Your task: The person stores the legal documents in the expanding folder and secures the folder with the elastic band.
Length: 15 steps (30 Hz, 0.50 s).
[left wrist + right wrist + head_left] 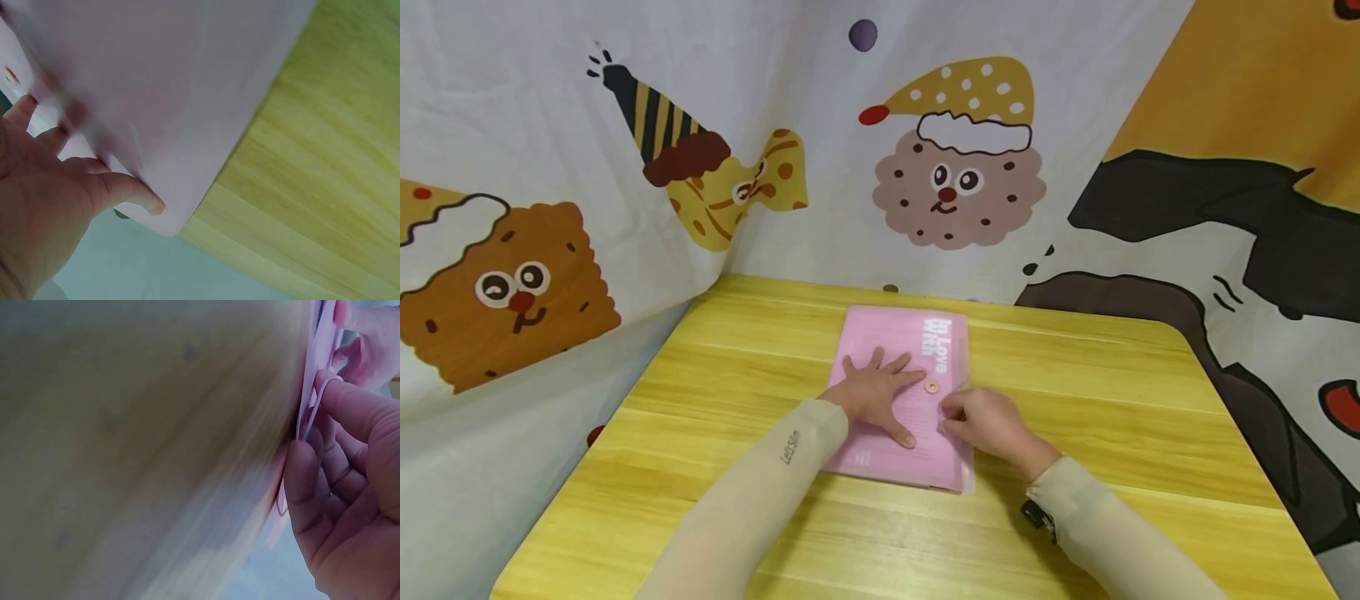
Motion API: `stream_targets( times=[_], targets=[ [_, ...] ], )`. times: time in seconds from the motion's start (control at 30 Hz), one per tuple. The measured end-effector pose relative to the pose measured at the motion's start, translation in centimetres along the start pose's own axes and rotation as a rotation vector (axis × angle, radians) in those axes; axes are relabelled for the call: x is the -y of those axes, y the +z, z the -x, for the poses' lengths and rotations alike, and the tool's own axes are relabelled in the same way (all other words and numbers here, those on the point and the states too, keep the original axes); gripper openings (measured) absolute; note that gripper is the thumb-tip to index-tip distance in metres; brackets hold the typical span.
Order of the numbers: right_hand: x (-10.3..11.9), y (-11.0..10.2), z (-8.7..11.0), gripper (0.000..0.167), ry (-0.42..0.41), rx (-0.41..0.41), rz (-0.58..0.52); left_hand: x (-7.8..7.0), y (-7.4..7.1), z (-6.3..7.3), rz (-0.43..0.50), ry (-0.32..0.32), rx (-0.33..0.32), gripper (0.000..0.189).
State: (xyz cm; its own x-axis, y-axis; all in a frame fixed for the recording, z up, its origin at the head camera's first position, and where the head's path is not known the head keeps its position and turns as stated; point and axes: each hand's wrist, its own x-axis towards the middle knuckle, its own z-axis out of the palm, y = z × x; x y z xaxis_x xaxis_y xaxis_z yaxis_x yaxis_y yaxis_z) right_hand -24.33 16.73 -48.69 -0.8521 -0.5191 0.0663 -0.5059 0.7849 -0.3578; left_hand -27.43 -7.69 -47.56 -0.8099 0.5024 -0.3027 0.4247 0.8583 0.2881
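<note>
A pink document folder (883,325) with white lettering lies on the table, a small round button (932,387) on its flap. My left hand (876,396) rests on the folder with its fingers spread wide, the little finger close to the button. At the folder's right edge, my right hand (988,421) has its fingertips curled together. In the right wrist view, a thin pale string (317,406) runs between the thumb and fingers of that hand, which pinch it beside the folder's edge. Seen from the left wrist, the folder's pale pink face (169,81) fills much of the view.
The yellow wood-grain table (1097,392) extends around the folder on all sides. A white cloth (812,50) printed with cartoon biscuits hangs behind the table and along its left side. A small black device (1039,518) sits on the right wrist.
</note>
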Motion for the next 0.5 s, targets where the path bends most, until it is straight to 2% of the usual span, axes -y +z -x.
stream_targets(
  times=[0.1, 0.23, 0.5],
  targets=[
    [0.4, 0.1, -0.5, 0.019, 0.001, -0.005, 0.045, 0.1, 0.0, 0.1, -0.001, 0.001, 0.000, 0.125],
    [0.8, 0.2, -1.3, 0.024, 0.024, 0.012, 0.066, 0.1, -0.2, 0.2, 0.001, 0.005, 0.010, 0.124],
    [1.6, 0.0, -2.9, 0.010, 0.054, 0.051, 0.070, 0.3, 0.0, 0.0, 0.008, 0.020, -0.001, 0.125]
  ],
)
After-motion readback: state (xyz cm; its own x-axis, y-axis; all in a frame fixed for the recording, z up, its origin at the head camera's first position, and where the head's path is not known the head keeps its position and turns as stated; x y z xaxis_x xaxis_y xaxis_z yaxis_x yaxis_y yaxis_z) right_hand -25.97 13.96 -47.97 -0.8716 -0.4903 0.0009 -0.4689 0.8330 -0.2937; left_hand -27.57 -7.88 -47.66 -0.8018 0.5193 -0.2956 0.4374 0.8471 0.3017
